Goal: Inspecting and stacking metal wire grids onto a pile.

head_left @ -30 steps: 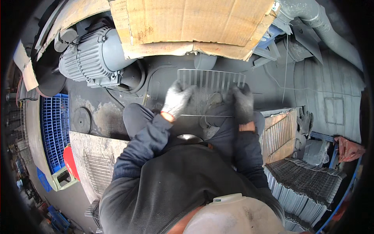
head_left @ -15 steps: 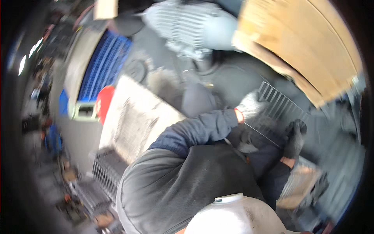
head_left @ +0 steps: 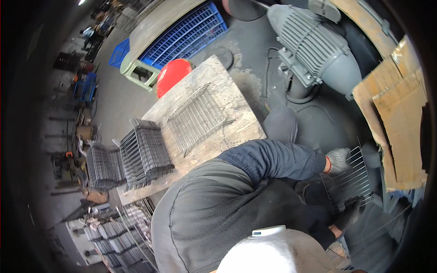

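Note:
A wire rack (head_left: 353, 178) with thin parallel bars is held low at the right, beside the cardboard. My left hand (head_left: 338, 161), in a grey knitted glove with a red cuff edge, grips the rack's upper left side. Lower down, my right hand (head_left: 351, 214), in a darker glove, is closed at the rack's lower edge; its fingertips are partly hidden. On the worn wooden table (head_left: 236, 107) to my left lies another wire rack (head_left: 200, 118). Stacked wire racks (head_left: 145, 154) rest at that table's near left end.
A grey ribbed motor (head_left: 314, 45) stands ahead, with cables below it. Cardboard (head_left: 400, 132) rises at the right. Beyond the table are a red round stool seat (head_left: 174, 75), a green plastic stool (head_left: 139, 73) and a blue crate (head_left: 184, 34). More bundled racks (head_left: 120, 236) sit lower left.
The view has turned left, so the table, stacks and motor appear farther right and sharper. Both hands still hold the wire rack, which now appears lower and farther right in the picture.

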{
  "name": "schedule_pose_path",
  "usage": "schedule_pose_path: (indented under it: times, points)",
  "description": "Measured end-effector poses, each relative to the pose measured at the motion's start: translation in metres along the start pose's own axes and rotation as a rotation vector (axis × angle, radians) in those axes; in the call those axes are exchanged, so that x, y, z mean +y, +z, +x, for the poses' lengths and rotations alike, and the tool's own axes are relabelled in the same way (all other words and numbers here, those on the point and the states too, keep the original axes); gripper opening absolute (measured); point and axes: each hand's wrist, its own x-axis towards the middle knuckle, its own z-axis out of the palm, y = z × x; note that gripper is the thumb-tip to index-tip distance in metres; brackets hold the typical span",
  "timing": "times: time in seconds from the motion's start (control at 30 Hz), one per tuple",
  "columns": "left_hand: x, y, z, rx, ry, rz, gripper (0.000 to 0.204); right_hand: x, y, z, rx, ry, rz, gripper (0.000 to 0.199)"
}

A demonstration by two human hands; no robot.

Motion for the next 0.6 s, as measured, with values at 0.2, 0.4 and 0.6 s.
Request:
schedule_pose_path:
  times: [0.2, 0.4, 0.6]
  points:
    - [-0.008, -0.067, -0.009, 0.020, -0.040, -0.230, 0.052, 0.027, 0.036, 0.026, -0.118, -0.107, -0.254, 0.060]
    - [0.001, -0.006, -0.002, -0.011, 0.008, -0.097, 0.051, 0.015, -0.003, 0.018, -0.026, -0.063, -0.112, 0.060]
    - [0.008, -0.055, -0.019, 0.013, -0.074, -0.226, 0.052, 0.006, 0.042, 0.001, 0.013, -0.129, -0.219, 0.054]
